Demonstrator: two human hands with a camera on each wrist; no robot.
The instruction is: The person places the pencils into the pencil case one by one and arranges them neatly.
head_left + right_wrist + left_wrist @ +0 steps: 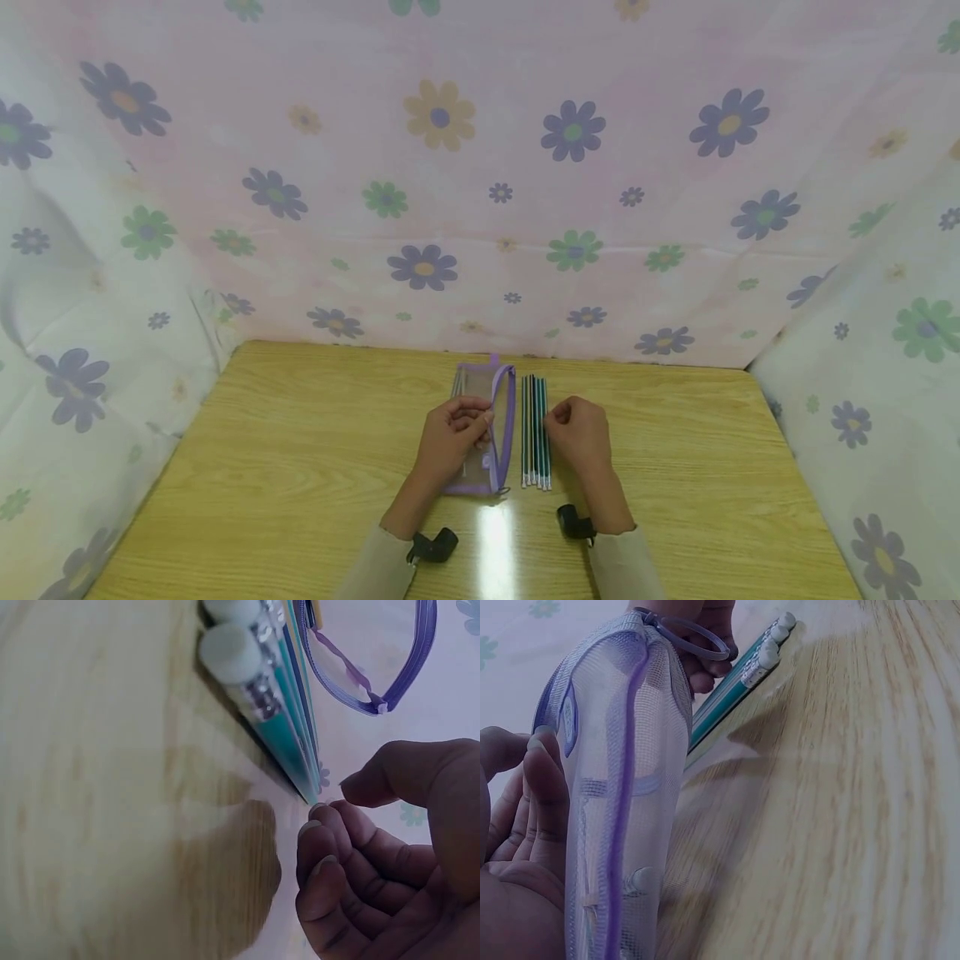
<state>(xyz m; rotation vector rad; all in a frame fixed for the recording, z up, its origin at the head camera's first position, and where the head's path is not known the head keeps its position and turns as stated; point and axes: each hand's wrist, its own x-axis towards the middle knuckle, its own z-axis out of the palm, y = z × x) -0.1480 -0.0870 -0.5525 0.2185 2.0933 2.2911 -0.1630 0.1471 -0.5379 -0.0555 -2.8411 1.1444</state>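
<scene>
A see-through mesh pencil pouch (pixel 477 382) with purple trim lies near the table's middle, its zipper (pixel 511 425) gaping on the right side. My left hand (pixel 444 442) pinches the pouch's upper edge between thumb and fingers; the left wrist view shows the mesh (pixel 660 735) standing up beside that hand (pixel 525 817). Some slim things show faintly inside. Right of the pouch, several green and dark pencils (pixel 536 429) lie side by side, white erasers (pixel 232 654) toward me. My right hand (pixel 582 435) is at the row's right side, fingers loosely bent, thumb apart from them. Whether its fingertips touch the outer pencil, I cannot tell.
The wood-grain table (pixel 300 450) reaches back to a flower-patterned cloth (pixel 495 150), which also hangs at both sides. A black wrist camera (pixel 435 546) sits on the left wrist and another camera (pixel 574 522) on the right.
</scene>
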